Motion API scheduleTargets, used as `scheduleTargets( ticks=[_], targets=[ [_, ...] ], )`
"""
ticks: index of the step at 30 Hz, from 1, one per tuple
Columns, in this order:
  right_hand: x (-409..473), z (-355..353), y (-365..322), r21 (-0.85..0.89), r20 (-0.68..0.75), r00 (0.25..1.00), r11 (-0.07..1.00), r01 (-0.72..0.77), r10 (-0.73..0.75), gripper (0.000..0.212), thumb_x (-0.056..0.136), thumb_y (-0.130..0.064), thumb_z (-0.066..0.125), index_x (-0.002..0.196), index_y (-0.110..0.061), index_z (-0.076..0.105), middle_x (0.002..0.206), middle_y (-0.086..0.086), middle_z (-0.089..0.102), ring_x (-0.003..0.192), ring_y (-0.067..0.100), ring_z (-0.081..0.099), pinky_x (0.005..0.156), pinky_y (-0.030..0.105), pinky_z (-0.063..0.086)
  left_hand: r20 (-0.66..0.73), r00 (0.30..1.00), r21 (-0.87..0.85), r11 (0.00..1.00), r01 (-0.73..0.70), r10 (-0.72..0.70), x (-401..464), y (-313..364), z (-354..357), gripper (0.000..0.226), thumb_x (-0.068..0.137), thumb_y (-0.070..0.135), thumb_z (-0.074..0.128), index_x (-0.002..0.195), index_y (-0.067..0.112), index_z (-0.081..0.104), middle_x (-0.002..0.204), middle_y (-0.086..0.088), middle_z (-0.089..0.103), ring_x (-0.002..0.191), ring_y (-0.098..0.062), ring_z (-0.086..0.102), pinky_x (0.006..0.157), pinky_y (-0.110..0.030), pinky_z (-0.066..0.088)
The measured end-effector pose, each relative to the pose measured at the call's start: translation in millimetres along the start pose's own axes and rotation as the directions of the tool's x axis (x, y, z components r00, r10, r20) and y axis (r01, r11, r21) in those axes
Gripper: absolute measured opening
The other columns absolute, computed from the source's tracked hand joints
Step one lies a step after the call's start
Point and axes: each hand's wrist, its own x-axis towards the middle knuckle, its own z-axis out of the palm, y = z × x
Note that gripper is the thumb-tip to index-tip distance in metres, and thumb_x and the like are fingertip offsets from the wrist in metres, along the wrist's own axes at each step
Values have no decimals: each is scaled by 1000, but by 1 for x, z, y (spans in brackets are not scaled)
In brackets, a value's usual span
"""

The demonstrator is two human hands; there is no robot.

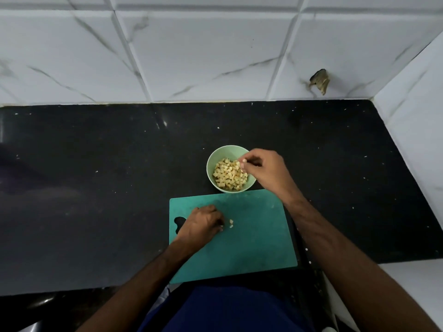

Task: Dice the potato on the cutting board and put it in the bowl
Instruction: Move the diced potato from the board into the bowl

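Wall point(191, 56): white marble-look tiles with grey veins behind the worktop; a chipped, broken patch point(320, 81) low on the right.
Worktop point(96, 188): black, speckled stone; carries board and bowl.
Board point(251, 236): teal, lying flat near the front edge, a cut-out handle hole at its left end; its far edge is just beside the bowl.
Bowl point(217, 153): pale green, round, standing on the worktop just beyond the board; about half filled.
Diced potato point(229, 174): pale yellow cubes heaped inside the bowl.
Right hand point(266, 168): over the bowl's right rim, fingers point(244, 162) curled with tips bunched together above the heap; a pale bit shows at the tips, but I cannot tell if it is potato or nail.
Left hand point(203, 222): resting knuckles-up on the board's left half, partly covering the handle hole; fingers curled down with tips on the board, touching a small piece.
Loose cubes point(231, 223): two or three last potato bits on the board, just beside the left fingertips.
Clothing point(227, 310): dark blue, at the bottom of the view.
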Motion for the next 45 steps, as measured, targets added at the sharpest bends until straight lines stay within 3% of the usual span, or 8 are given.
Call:
scheduleTargets(
  ticks=[3, 10, 19, 23, 27, 32, 40, 45],
  targets=[
    [14, 7, 1, -295, 115, 993, 955, 26, 8, 32, 92, -6, 71, 123, -14, 74, 117, 2, 75, 106, 12, 71, 99, 29, 54, 15, 1000, 2, 1000, 2, -2, 2, 2, -1, 12, 80, 23, 78, 91, 23, 72, 90, 7, 62, 83, -16, 63, 74, -40, 53],
    [7, -1, 21, 190, -55, 996, 980, -53, 64, 26, 91, 13, 61, 101, -4, 78, 96, 5, 78, 95, 15, 75, 88, 36, 62, -59, 998, -59, 998, 32, -35, -7, 1, 2, 8, 85, 27, 68, 91, 21, 67, 89, 8, 62, 79, -13, 62, 72, -38, 54],
    [10, 11, 26, -108, -185, 979, 992, 66, -85, 19, 80, -5, 83, 84, -18, 70, 92, -4, 66, 78, 4, 65, 74, 16, 53, -279, 946, -328, 943, 66, -163, 19, 15, -39, 12, 85, 8, 75, 86, 16, 66, 84, 7, 63, 77, -6, 61, 71, -18, 49],
    [-23, -3, 33, 28, 53, 999, 1000, -6, 4, 22, 89, 8, 64, 93, -11, 75, 88, -3, 75, 79, 9, 71, 77, 24, 58, -342, 920, -346, 936, 67, -192, 50, 14, -62, 10, 87, 11, 74, 91, 16, 66, 88, 7, 65, 81, -6, 62, 72, -23, 53],
    [-60, 29, 58, -257, 351, 936, 958, 125, -28, 25, 87, 4, 68, 108, -7, 75, 102, 3, 72, 88, 9, 67, 85, 23, 55, -207, 967, -170, 979, 115, -150, 64, 5, -59, 36, 91, 19, 70, 125, 22, 58, 107, 11, 70, 103, -15, 61, 87, -43, 48],
    [-75, 70, 78, -383, 371, 927, 900, 209, -57, 35, 82, -17, 81, 114, -7, 70, 111, 7, 59, 104, 21, 58, 93, 31, 46, -290, 956, -44, 999, 26, -37, 43, 0, -52, 41, 93, 16, 64, 132, 26, 57, 125, 10, 63, 112, -15, 54, 83, -36, 32],
    [-80, 85, 73, -532, 396, 909, 774, 344, -132, 11, 93, -10, 59, 99, -5, 67, 104, 12, 59, 98, 28, 57, 81, 39, 46, -335, 942, -59, 998, -31, 9, 12, 0, -44, 29, 94, 16, 55, 120, 28, 64, 118, 14, 60, 111, -12, 53, 84, -35, 33],
    [-86, 95, 76, -639, 401, 887, 624, 449, -228, 18, 77, -2, 76, 92, -5, 68, 91, 11, 63, 82, 28, 61, 61, 40, 54, -338, 941, -64, 997, -46, 21, -6, -2, -41, 27, 94, 14, 53, 113, 29, 66, 113, 15, 59, 107, -9, 54, 84, -35, 33]
  ],
)
